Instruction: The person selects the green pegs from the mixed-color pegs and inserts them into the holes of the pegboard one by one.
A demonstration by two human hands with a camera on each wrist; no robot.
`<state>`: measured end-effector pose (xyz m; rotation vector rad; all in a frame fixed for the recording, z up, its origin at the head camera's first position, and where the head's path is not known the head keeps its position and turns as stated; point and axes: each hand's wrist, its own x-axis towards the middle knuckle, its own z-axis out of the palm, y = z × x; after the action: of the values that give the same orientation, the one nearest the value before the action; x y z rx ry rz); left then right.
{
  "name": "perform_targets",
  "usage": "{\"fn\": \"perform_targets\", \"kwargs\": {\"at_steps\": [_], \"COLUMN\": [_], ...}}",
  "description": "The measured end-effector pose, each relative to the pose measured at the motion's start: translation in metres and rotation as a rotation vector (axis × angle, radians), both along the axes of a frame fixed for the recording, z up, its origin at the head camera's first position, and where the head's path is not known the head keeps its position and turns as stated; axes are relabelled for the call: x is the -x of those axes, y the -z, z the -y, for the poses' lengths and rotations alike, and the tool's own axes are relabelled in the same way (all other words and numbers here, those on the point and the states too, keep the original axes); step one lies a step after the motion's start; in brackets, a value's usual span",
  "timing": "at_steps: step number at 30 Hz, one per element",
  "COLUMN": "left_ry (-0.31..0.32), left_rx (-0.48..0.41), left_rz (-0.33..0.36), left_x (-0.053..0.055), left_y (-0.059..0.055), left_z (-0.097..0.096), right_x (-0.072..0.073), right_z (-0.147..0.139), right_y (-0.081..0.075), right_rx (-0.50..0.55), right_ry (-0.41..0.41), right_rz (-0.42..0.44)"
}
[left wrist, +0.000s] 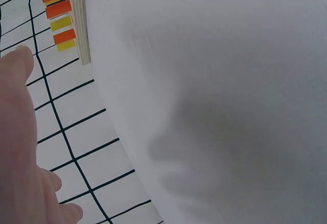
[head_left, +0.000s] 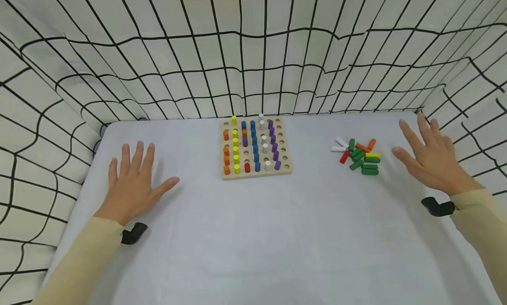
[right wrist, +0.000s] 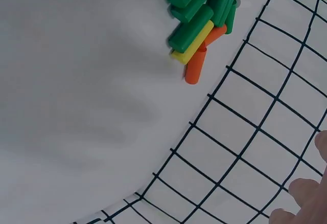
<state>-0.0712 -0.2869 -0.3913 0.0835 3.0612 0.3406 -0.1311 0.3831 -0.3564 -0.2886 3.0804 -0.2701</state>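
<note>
A wooden pegboard (head_left: 257,176) lies at the far middle of the table, with orange, yellow, red, purple, blue and white pegs standing in columns; some holes show bare. To its right is a loose pile of pegs, mostly green pegs (head_left: 370,172), with a yellow peg (head_left: 372,155), a red peg (head_left: 344,157), orange and white ones. My left hand (head_left: 132,186) is spread with straight fingers over the left side, holding nothing. My right hand (head_left: 431,157) is spread just right of the pile, also holding nothing. In the left wrist view, the board's edge (left wrist: 79,24) shows beyond the thumb.
A white cloth covers the table (head_left: 253,234). White walls with a black grid pattern (head_left: 253,54) rise behind it and at both sides. A dark band piece (head_left: 134,233) sits at the left wrist and another (head_left: 437,206) at the right wrist.
</note>
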Motion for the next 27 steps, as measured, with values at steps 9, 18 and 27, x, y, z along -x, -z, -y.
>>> {"fn": "perform_targets", "kwargs": {"at_steps": [9,18,27], "left_ry": [-0.009,0.005,0.008], "left_rx": [-0.005,0.001,0.003], "left_rz": [0.002,0.015,0.045], "left_x": [0.009,0.016,0.017], "left_y": [-0.008,-0.011,-0.011], "left_z": [-0.017,-0.030,-0.043], "right_x": [0.013,0.024,0.036], "right_z": [0.024,0.047,0.074], "right_y": [-0.006,-0.007,-0.005], "right_rx": [0.025,0.056,0.091], "right_ry": [-0.053,-0.084,-0.149], "right_rz": [0.001,0.021,0.030]}}
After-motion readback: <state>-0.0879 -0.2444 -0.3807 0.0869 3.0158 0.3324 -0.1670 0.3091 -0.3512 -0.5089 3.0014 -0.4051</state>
